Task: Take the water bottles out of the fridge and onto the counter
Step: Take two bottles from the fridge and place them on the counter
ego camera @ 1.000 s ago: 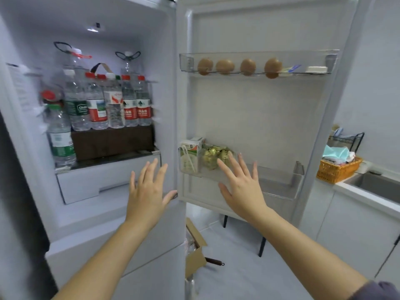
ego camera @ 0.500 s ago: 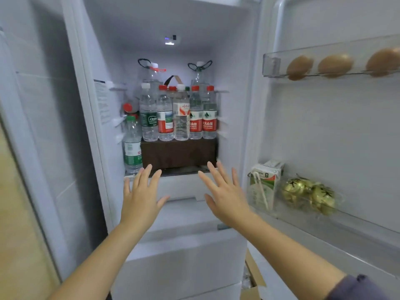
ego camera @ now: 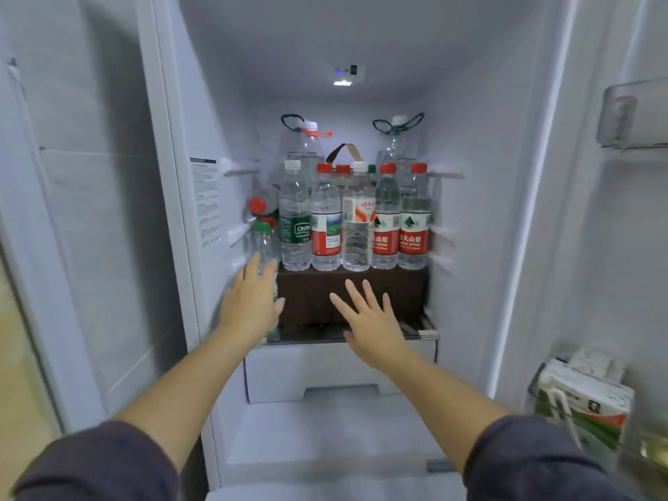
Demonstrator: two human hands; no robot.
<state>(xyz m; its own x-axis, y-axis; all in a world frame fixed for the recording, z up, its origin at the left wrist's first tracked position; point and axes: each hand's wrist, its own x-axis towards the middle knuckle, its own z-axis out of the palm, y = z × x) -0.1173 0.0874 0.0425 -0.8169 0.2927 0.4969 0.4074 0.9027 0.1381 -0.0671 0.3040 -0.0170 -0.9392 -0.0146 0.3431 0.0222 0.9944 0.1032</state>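
While both hands reach into the open fridge (ego camera: pixel 477 182) with fingers spread and holding nothing, the left hand (ego camera: pixel 249 301) overlaps the lower part of a green-capped bottle (ego camera: pixel 265 240); I cannot tell whether they touch. The right hand (ego camera: pixel 372 320) hovers before a brown box (ego camera: pixel 397 291). Above and beyond its fingertips, five water bottles (ego camera: pixel 358 226) stand in a row on that box, with two large jugs (ego camera: pixel 303 150) behind.

Cool bright glow from fridge ceiling lamp (ego camera: pixel 342 82); edges motion-blurred, wide-angle bent; centre sharp.
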